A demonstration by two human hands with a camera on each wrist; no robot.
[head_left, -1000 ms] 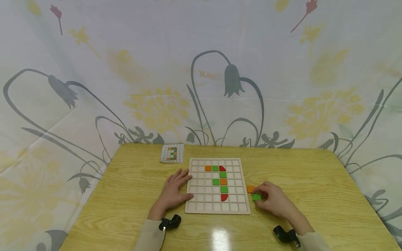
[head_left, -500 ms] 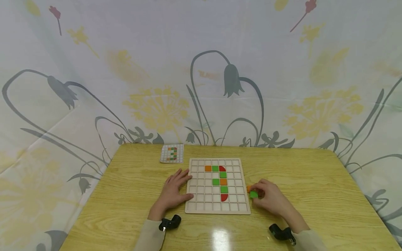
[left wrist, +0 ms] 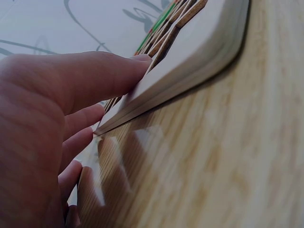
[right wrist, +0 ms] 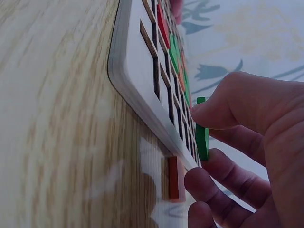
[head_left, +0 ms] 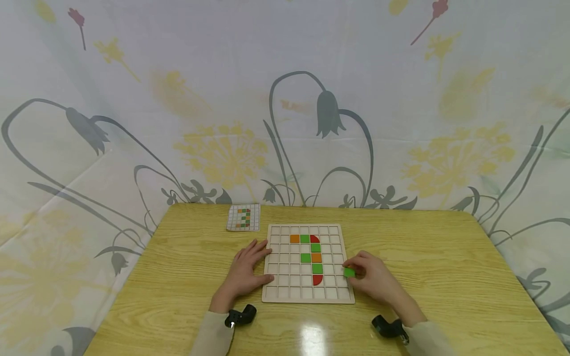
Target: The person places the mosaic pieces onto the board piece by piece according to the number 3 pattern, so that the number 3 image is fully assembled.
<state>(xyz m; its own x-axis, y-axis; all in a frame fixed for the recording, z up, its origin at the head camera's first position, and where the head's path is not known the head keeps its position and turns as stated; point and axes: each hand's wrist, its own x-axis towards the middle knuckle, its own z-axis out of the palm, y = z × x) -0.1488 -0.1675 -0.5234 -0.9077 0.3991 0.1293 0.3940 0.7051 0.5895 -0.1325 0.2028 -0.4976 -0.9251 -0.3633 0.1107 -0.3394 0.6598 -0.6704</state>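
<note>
A pale wooden grid board [head_left: 285, 294] lies on the table, with several green, orange and red tiles in its cells; the lowest is a rounded red tile [head_left: 317, 280]. My left hand [head_left: 244, 272] rests along the board's left edge, fingers spread, thumb on the rim. Between thumb and fingers, my right hand [head_left: 376, 279] pinches a green square tile [head_left: 349, 272], held above the board's right edge. The right wrist view shows an orange tile [right wrist: 175, 178] on the table beside the board, under that hand; the head view hides it.
A small printed card [head_left: 243, 217] with a coloured grid pattern lies behind the board, to the left. Flower-patterned cloth [head_left: 285, 113] rises along the back and sides of the wooden table [head_left: 436, 247].
My right hand has moved left with the green tile, from the table beside the board to its right edge. The orange tile is now covered in the head view. My left hand stays put.
</note>
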